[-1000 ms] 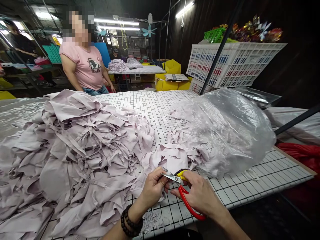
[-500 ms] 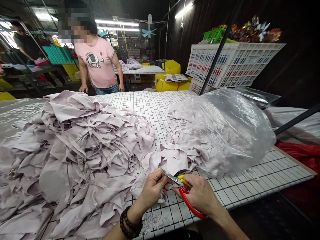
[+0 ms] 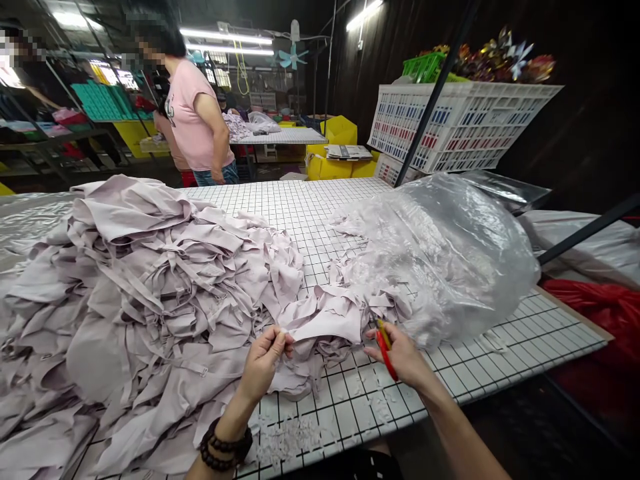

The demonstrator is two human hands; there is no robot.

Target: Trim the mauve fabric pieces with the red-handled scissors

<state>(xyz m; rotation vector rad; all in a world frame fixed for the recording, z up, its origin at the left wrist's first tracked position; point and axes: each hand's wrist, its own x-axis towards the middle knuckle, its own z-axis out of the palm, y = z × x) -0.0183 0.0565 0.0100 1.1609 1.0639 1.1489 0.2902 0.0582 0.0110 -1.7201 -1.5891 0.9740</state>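
Note:
My left hand (image 3: 264, 360) pinches the corner of a pale lilac fabric piece (image 3: 333, 321), which stretches off to the right over other pieces on the table. In my right hand (image 3: 409, 360) are scissors (image 3: 385, 352) with one red and one yellow handle. Their blades point up and away, partly hidden by my fingers and the cloth. A big heap of the same lilac fabric pieces (image 3: 165, 267), some with straps, lies to the left. Small fabric scraps (image 3: 290, 440) are scattered on the table between my forearms.
A clear plastic bag (image 3: 470, 247) with lilac fabric lies at right on the grid-patterned table (image 3: 320, 220). Behind it stand a dark metal post (image 3: 435, 93) and a white crate (image 3: 460, 123). Beyond the table stands a person in a pink shirt (image 3: 197, 113).
My hands have moved apart, the left going left with the fabric corner and the right moving right and up with the scissors. The person in pink has turned to the left.

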